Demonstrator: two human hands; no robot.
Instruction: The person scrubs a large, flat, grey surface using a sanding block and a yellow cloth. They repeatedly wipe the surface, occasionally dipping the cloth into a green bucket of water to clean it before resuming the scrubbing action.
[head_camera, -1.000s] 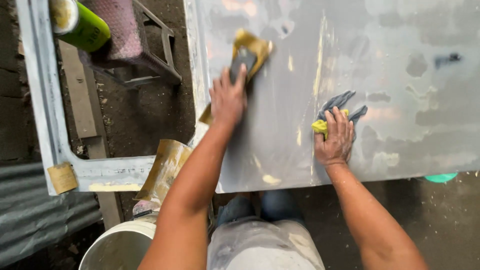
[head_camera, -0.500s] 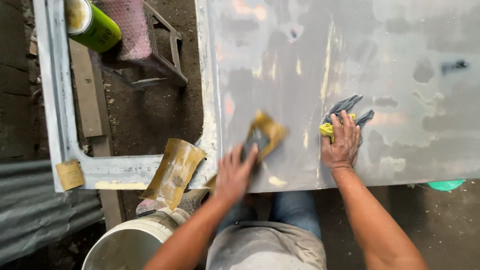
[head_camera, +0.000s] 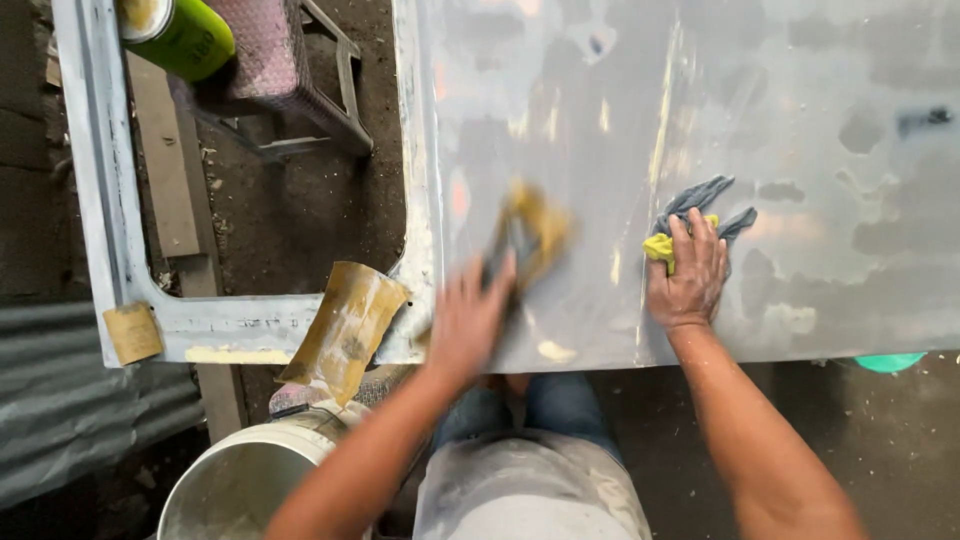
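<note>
Left hand slid up, gripping sandpaper; right pins rag on grey panel.

A green cylindrical can with a label lies top left

We see a grey primed panel, a grey-yellow cloth on it, sandpaper sheets draped over its frame

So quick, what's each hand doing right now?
Left hand: closed on a blurred yellow-brown sanding sheet against the grey metal panel.
Right hand: flat, open, pressing a grey-and-yellow cloth.
</note>
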